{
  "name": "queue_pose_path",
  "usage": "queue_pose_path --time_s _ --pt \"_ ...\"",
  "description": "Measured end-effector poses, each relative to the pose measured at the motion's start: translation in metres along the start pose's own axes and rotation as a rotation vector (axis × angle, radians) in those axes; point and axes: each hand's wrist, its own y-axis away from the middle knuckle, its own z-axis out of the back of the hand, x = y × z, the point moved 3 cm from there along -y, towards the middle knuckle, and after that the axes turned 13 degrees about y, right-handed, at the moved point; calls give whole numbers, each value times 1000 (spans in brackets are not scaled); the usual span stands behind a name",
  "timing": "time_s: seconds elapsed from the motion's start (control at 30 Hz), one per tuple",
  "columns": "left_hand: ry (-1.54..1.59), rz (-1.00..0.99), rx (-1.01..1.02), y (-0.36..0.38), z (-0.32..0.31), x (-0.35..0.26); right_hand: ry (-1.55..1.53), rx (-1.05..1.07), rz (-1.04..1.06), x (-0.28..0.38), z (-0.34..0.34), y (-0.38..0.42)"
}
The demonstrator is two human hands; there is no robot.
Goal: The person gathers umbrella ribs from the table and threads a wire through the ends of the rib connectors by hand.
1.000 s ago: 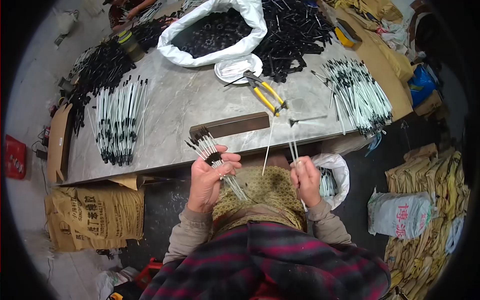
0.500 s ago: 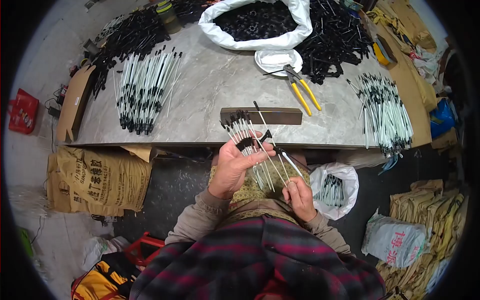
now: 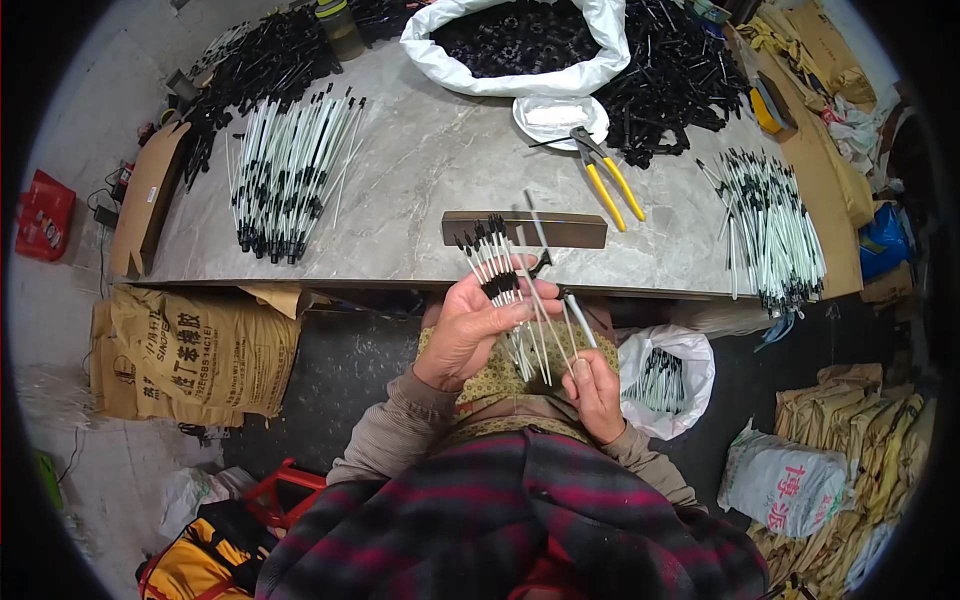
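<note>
1. Since a second ago, the right hand (image 3: 597, 398) has come in from well apart to near the left hand (image 3: 462, 335), bringing its thin rods (image 3: 561, 338) across beside the bundle (image 3: 492, 262).
2. From where I stand, those thin rods run away from the right fingertips, their far ends leaning towards the person's left, near the left fingertips. The bundle fans out with much the same slant; the left hand is nearer to it.
3. The left thumb lies over the bundle, fingers underneath, gripping with little gap. The right thumb and fingers are pinched together on the thin rods.
4. Pale and slender, the bundle carries black tips and a black band. It's at the near edge of the table (image 3: 400, 200), above the lap; the thin rods' far ends are blurred.
</note>
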Motion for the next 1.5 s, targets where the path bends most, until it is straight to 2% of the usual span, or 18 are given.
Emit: queue_pose_path --time_s 0.1,0.3,0.33,0.4,0.5,0.6,0.63,0.73,0.9,1.0,1.1,1.2,1.33,1.43,1.5 --pt "75 -40 138 -4 3 1 -11 -199 -14 4 15 -2" --pt "68 40 70 0 8 2 0 -702 -39 11 103 -40" --pt "96 59 62 0 9 4 95 -713 -52 6 124 -45" --pt "32 72 -3 1 6 6 590 -815 -18 -11 161 -54" --pt "-41 57 3 2 -2 10 928 -803 -136 -7 188 -61" --pt "-79 79 23 5 -5 12 1081 -696 -169 -4 197 -67" --pt "-62 81 24 6 -6 14 1129 -780 -46 -8 199 -69" --pt "-106 98 -2 8 -9 16 1316 -743 -189 -13 210 -72" --pt "-115 112 8 12 -12 18 1246 -834 59 10 219 -68" --pt "-122 112 22 13 -11 19 1260 -753 62 11 221 -64" --pt "-129 123 23 13 -10 21 1374 -740 -81 -10 239 -66" --pt "-126 134 21 15 -12 21 1395 -816 -144 -18 252 -74" --pt "-93 192 69 17 -11 22 1445 -782 -204 -21 255 -84" --pt "-60 253 87 20 -18 22 1533 -812 -158 -16 247 -83" --pt "-38 279 93 19 -20 23 1618 -909 20 6 234 -80"
